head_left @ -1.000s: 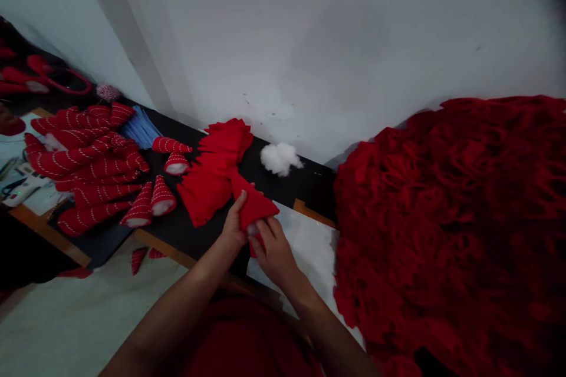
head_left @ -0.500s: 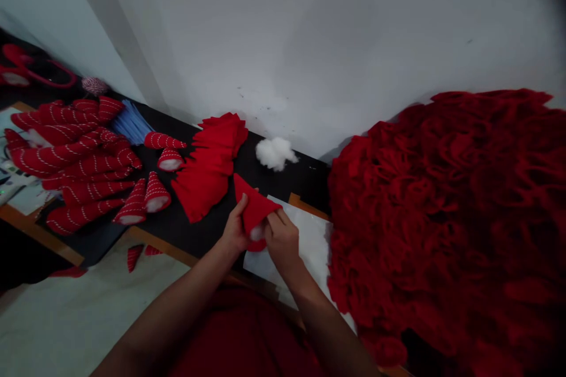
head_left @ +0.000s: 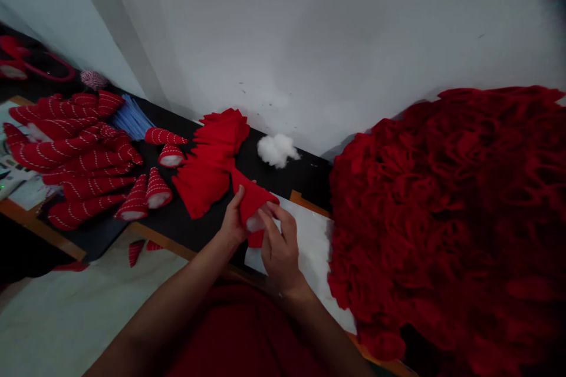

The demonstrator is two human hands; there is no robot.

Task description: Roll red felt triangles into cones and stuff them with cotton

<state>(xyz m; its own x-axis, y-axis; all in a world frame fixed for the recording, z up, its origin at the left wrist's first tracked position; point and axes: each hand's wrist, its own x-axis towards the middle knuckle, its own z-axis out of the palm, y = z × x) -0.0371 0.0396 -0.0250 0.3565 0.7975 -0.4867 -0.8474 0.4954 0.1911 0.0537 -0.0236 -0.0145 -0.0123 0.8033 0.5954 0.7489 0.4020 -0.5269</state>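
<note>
The left hand [head_left: 233,219] pinches the red felt cone [head_left: 252,201], the half-open right hand [head_left: 280,251] presses at its mouth, and a slackened pinch could spill the white stuffing [head_left: 254,223].

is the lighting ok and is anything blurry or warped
Head view: dim, flat light; the red fabric heap sinks into darkness at its lower edge, the white wall darkens toward the top right corner, and the wide lens curves the scene. The right hand looks slightly soft.
</note>
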